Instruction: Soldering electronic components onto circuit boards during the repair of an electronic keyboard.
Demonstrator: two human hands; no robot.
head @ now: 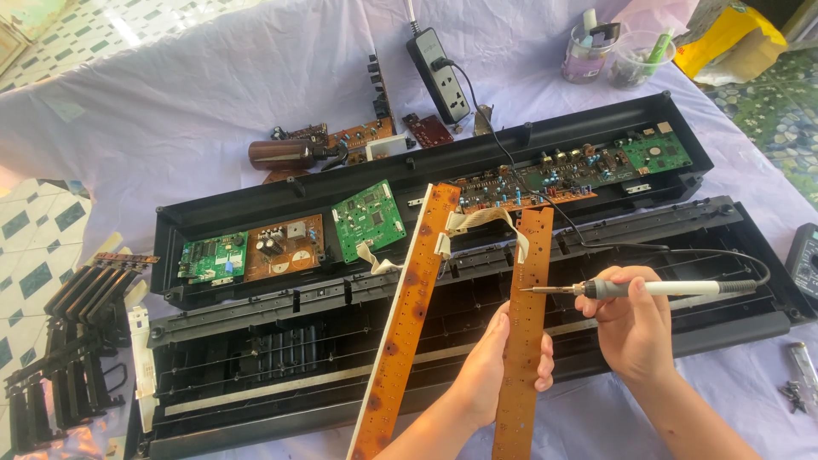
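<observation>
My left hand (498, 366) grips a long brown circuit board strip (530, 281), holding it upright and slightly tilted over an opened black keyboard casing (358, 375). My right hand (630, 319) holds a white-handled soldering iron (673, 289), its tip pointing left and nearly touching the strip's right edge. A second, longer brown strip (409, 315) leans diagonally just left of my left hand. White ribbon cables (477, 221) join the two strips near their tops.
The rear casing half (256, 213) carries green boards (368, 219) and brown boards (285, 247). A black power strip (439, 72), plastic cups (635, 60), loose boards (366, 136) and a brown cylinder (281, 153) lie on the white cloth. Black key sets (68, 341) sit left.
</observation>
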